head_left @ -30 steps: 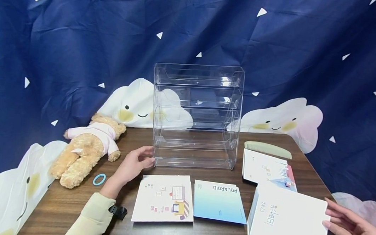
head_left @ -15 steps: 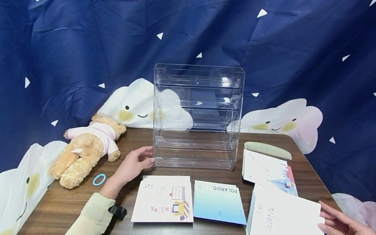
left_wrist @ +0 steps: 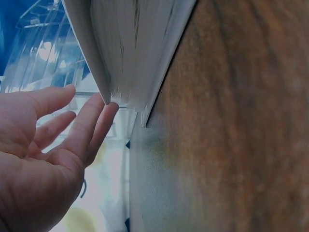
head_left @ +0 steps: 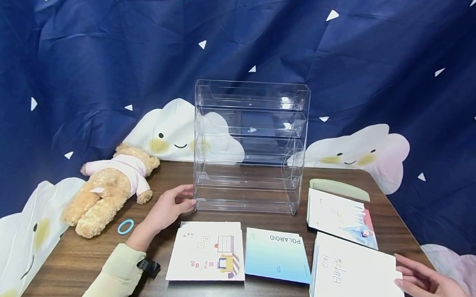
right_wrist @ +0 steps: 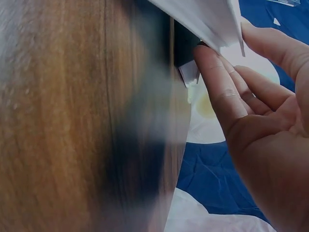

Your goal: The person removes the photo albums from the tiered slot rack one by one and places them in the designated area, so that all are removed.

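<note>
My right hand pinches the right edge of a white book, thumb on top and fingers beneath. The right wrist view shows that book's edge lifted off the table at the hand. My left hand touches the lower left corner of a clear plastic tiered rack, fingers at its side and thumb at the front. In the left wrist view the left hand's fingers lie fairly straight, and a thick white book fills the foreground.
An illustrated white book and a blue POLAROID book lie before the rack. Another illustrated book and a green comb lie right. A teddy bear and blue ring lie left on the wooden table.
My right hand has moved left with the white book, and the book has come down flatter, close beside the blue book. The left hand stays at the rack.
</note>
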The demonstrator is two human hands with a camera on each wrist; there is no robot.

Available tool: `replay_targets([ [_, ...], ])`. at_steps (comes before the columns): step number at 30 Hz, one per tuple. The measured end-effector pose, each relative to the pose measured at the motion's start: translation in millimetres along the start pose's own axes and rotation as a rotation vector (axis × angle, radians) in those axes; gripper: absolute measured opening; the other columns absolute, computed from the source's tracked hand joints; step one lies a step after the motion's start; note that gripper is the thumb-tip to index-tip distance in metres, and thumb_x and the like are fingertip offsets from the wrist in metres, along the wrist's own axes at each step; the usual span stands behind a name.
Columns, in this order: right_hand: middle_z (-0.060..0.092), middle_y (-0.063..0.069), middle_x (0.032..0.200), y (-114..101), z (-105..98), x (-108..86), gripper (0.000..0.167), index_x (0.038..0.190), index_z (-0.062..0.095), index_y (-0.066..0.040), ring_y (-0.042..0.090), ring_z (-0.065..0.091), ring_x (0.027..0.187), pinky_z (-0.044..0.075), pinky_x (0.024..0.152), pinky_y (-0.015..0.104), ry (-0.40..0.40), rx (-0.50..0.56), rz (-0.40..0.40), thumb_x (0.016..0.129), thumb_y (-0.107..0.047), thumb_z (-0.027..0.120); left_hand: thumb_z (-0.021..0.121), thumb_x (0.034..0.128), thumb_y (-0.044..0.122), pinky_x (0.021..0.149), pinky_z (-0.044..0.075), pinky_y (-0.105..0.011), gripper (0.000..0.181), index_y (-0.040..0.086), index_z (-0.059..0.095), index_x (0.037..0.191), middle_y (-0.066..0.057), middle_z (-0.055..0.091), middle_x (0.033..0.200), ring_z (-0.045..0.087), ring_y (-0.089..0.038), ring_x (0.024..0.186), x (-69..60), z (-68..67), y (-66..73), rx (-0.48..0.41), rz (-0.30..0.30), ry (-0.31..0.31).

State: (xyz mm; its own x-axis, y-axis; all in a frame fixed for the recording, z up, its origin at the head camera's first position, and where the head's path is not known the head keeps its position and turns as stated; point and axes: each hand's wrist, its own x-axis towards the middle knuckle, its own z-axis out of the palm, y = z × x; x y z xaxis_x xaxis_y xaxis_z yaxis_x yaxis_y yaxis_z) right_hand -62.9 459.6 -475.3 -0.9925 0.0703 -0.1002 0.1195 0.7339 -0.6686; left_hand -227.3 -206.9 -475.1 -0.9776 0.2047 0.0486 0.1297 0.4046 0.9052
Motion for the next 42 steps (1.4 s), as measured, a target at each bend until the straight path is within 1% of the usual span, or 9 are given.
replay_targets([
  [7, 0.062, -0.043, 0.112, 0.6, -5.1, 7.2, 0.068, 0.157, 0.046, 0.021, -0.022, 0.061, 0.098, 0.059, 0.078, 0.012, -0.105, -0.010, 0.023, 0.112, -0.023, 0.072, 0.074, 0.1089, 0.011, 0.095, 0.068, -0.029, 0.054, 0.000, 0.057, 0.159, -0.027, 0.072, 0.143, 0.078, -0.031, 0.118, 0.0, 0.1, 0.8, 0.004, 0.002, 0.002],
  [10, 0.074, -0.024, 0.122, -0.2, -8.6, 10.9, 0.069, 0.159, 0.044, 0.020, -0.022, 0.061, 0.099, 0.060, 0.079, 0.013, -0.161, -0.005, 0.050, 0.114, -0.026, 0.069, 0.074, 0.1090, 0.011, 0.095, 0.068, -0.029, 0.054, -0.001, 0.057, 0.159, -0.028, 0.071, 0.143, 0.078, -0.032, 0.118, 0.1, 0.2, -0.5, 0.006, 0.005, 0.001],
  [11, 0.077, -0.013, 0.126, 0.1, -9.4, 12.4, 0.069, 0.159, 0.043, 0.020, -0.022, 0.061, 0.100, 0.061, 0.080, 0.014, -0.179, -0.005, 0.055, 0.115, -0.027, 0.068, 0.074, 0.1090, 0.011, 0.095, 0.068, -0.029, 0.054, -0.001, 0.056, 0.159, -0.028, 0.071, 0.143, 0.078, -0.033, 0.119, 0.1, 0.2, -0.7, 0.008, 0.005, 0.002],
  [14, 0.078, 0.011, 0.135, 1.8, -12.2, 17.8, 0.072, 0.162, 0.041, 0.018, -0.022, 0.060, 0.102, 0.062, 0.082, 0.016, -0.229, 0.010, 0.080, 0.116, -0.032, 0.066, 0.074, 0.1091, 0.011, 0.095, 0.068, -0.029, 0.055, -0.001, 0.056, 0.159, -0.028, 0.071, 0.143, 0.078, -0.032, 0.119, -0.5, -0.2, -1.0, 0.010, 0.004, 0.004],
  [18, 0.079, 0.002, 0.132, 5.6, -13.3, 22.4, 0.068, 0.161, 0.048, 0.012, -0.020, 0.062, 0.103, 0.062, 0.084, 0.017, -0.260, 0.036, 0.109, 0.115, -0.034, 0.067, 0.073, 0.1092, 0.011, 0.096, 0.068, -0.030, 0.054, -0.001, 0.056, 0.159, -0.028, 0.071, 0.143, 0.078, -0.032, 0.118, -0.8, -0.1, -0.8, 0.012, 0.006, 0.002],
  [22, 0.079, -0.005, 0.127, 3.0, -13.4, 25.7, 0.065, 0.162, 0.049, 0.011, -0.017, 0.064, 0.103, 0.061, 0.085, 0.017, -0.288, 0.082, 0.134, 0.115, -0.031, 0.066, 0.073, 0.1093, 0.011, 0.096, 0.068, -0.029, 0.055, -0.002, 0.056, 0.160, -0.029, 0.071, 0.144, 0.078, -0.033, 0.119, -0.1, 0.0, -1.4, 0.003, 0.006, -0.001],
  [29, 0.077, 0.000, 0.129, -2.6, -11.2, 31.4, 0.080, 0.166, 0.028, 0.019, -0.010, 0.067, 0.103, 0.063, 0.087, 0.020, -0.341, 0.155, 0.200, 0.116, -0.032, 0.063, 0.073, 0.1090, 0.010, 0.095, 0.069, -0.029, 0.054, -0.001, 0.056, 0.159, -0.028, 0.071, 0.143, 0.078, -0.033, 0.118, -0.2, 1.0, -0.2, 0.000, -0.003, 0.002],
  [38, 0.072, -0.003, 0.125, -3.8, -7.9, 36.6, 0.082, 0.165, 0.025, 0.023, -0.009, 0.066, 0.102, 0.066, 0.091, 0.022, -0.341, 0.214, 0.241, 0.116, -0.030, 0.064, 0.074, 0.1088, 0.010, 0.094, 0.069, -0.029, 0.054, 0.000, 0.057, 0.159, -0.026, 0.073, 0.141, 0.078, -0.031, 0.116, -0.3, 0.6, 0.1, -0.002, -0.008, 0.001],
  [42, 0.076, 0.007, 0.130, -4.5, -7.0, 38.4, 0.085, 0.164, 0.026, 0.024, -0.012, 0.066, 0.100, 0.068, 0.092, 0.026, -0.327, 0.203, 0.285, 0.114, -0.032, 0.068, 0.074, 0.1087, 0.009, 0.095, 0.069, -0.030, 0.054, -0.001, 0.057, 0.159, -0.027, 0.072, 0.142, 0.078, -0.031, 0.116, -0.2, 0.5, -0.2, -0.006, -0.007, -0.002],
])
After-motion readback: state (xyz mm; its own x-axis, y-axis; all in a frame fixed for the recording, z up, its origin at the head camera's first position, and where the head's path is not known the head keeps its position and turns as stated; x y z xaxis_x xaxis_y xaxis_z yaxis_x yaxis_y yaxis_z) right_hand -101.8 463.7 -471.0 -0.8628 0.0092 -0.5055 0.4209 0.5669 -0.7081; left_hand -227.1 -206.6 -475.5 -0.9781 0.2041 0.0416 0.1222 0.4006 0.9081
